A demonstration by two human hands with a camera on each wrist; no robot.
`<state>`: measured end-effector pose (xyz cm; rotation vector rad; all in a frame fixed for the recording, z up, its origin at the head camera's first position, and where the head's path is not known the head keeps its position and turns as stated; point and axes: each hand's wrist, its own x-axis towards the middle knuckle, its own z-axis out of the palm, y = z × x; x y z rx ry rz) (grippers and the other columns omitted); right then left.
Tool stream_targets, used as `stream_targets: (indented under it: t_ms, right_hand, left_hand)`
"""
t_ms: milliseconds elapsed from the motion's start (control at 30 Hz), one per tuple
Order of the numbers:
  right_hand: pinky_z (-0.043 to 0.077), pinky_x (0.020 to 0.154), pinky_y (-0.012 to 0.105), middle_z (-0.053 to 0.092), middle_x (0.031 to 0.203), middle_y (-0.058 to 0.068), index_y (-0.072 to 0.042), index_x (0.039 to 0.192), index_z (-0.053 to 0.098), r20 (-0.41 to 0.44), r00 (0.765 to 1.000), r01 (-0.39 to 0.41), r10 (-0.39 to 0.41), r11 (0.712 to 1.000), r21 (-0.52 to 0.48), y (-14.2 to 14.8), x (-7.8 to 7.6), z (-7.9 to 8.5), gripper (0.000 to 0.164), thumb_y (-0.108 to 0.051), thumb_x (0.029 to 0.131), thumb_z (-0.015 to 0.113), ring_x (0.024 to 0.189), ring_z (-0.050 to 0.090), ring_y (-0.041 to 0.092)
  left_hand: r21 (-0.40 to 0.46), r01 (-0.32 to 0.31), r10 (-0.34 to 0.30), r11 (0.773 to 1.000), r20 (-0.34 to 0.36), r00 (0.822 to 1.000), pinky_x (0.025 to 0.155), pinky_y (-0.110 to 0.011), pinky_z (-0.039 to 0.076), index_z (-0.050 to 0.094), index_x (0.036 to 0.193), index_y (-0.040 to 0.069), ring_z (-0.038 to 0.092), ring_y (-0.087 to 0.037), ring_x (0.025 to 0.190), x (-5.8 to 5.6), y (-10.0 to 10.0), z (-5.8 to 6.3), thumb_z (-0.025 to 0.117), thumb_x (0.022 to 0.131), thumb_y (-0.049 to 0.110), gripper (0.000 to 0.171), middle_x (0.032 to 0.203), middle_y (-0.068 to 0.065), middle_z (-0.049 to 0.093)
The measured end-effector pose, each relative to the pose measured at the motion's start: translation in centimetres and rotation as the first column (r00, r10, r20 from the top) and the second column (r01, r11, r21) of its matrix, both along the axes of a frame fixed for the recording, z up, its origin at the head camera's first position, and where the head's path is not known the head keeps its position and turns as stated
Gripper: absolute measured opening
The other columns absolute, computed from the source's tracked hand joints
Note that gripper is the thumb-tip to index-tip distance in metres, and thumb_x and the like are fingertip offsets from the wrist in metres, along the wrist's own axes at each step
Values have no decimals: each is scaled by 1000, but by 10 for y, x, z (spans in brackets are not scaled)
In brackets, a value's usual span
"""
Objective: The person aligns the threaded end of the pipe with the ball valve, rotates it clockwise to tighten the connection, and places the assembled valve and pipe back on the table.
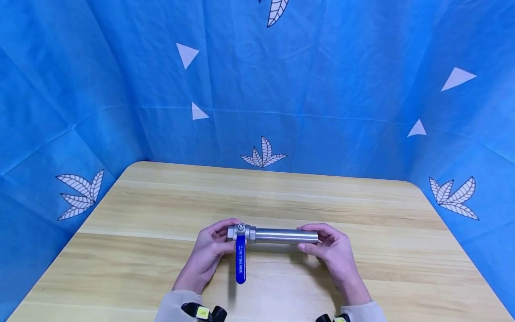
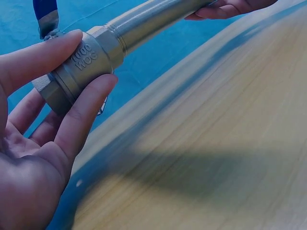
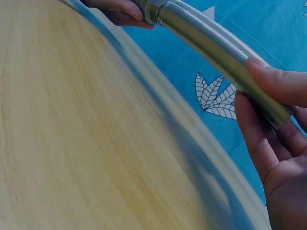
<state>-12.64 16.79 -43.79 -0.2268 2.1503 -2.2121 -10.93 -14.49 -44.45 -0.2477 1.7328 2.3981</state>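
A steel ball valve (image 2: 91,60) with raised lettering on its body is joined end to end with a straight, shiny steel pipe (image 1: 281,235). Its blue lever handle (image 1: 240,261) points toward the person, across the line of the pipe. My left hand (image 1: 205,252) grips the valve body between thumb and fingers. At the other end, my right hand (image 1: 334,250) holds the pipe, its thumb (image 3: 273,79) on one side and fingers on the other. Both pieces are held level above the table, casting a shadow below; the threads inside the joint are hidden.
The light wooden table (image 1: 161,197) has rounded far corners. Blue cloth (image 1: 257,80) with white triangles and leaf prints hangs behind it and along both sides. Black straps with small devices (image 1: 203,311) sit on the sleeved wrists.
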Motion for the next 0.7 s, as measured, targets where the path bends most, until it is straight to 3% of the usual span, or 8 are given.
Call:
stream_targets:
  t_ms: [367, 533, 700]
  right_hand:
    - [64, 76, 23, 81, 97, -3, 9, 123, 72, 85, 995, 57, -61, 997, 45, -4, 1, 3, 45, 4, 81, 87, 86, 73, 8]
    - [64, 76, 22, 80, 97, -3, 10, 124, 71, 97, 993, 63, -69, 996, 58, -5, 1, 3, 46, 4, 81, 87, 87, 73, 8]
    - [64, 78, 22, 79, 99, -3, 7, 123, 73, 65, 995, 67, -77, 987, 146, -6, 2, 3, 42, 1, 84, 87, 88, 73, 9]
  left_hand:
    - [-2, -14, 14, 1000, 7, 1000, 92, -28, 61, 69, 132, -2, 70, -23, 111, 1, 2, 4, 76, 73, -16, 61, 120, -8, 75]
    - [-17, -10, 10, 1000, 3, 1000, 94, -30, 62, 69, 132, -2, 70, -23, 112, 0, 1, 4, 78, 73, -15, 61, 119, -9, 75]
    - [-69, -19, 17, 997, -21, 1000, 96, -31, 62, 70, 131, -2, 72, -24, 112, 0, 0, 4, 81, 73, -14, 60, 119, -9, 77]
